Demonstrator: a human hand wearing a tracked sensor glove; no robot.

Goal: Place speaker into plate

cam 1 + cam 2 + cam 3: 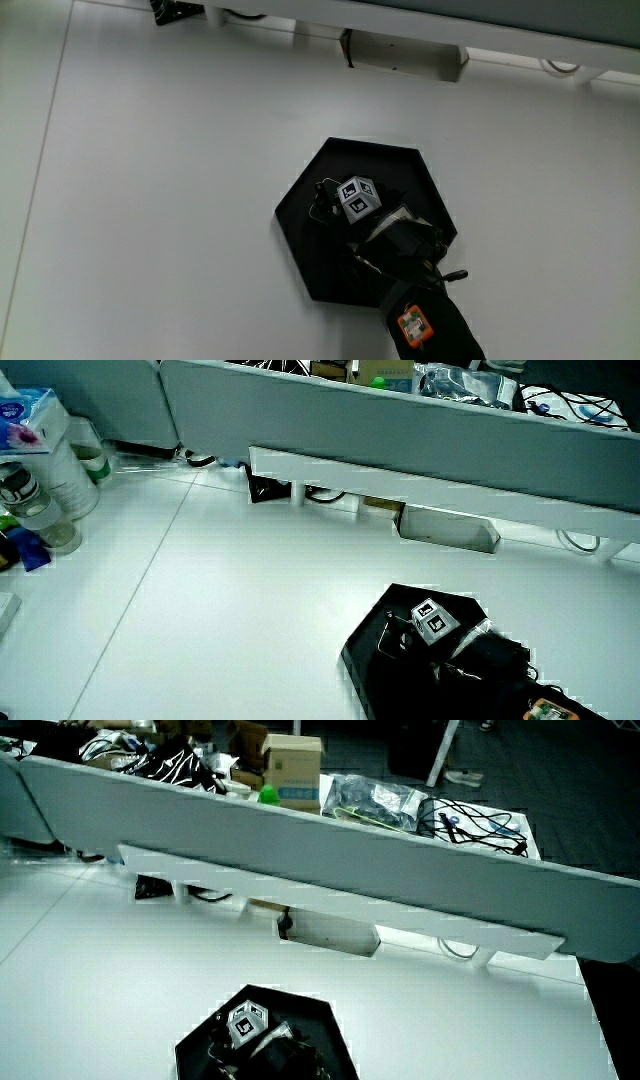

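One hand (385,232) sits over the black hexagonal plate (318,210), toward its five o'clock edge. Speaker not distinguishable: black on black, presumably under the hand, inside the plate. Whether the grasp is closed cannot be told.

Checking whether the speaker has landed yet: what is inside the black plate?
Over the hexagonal plate sits the hand, its patterned cube showing. The black glove covers the plate's middle, so no speaker can be made out there.

No words can be read — the cube (359,198) on the hand shows only black-and-white marks, perhaps letter-like.
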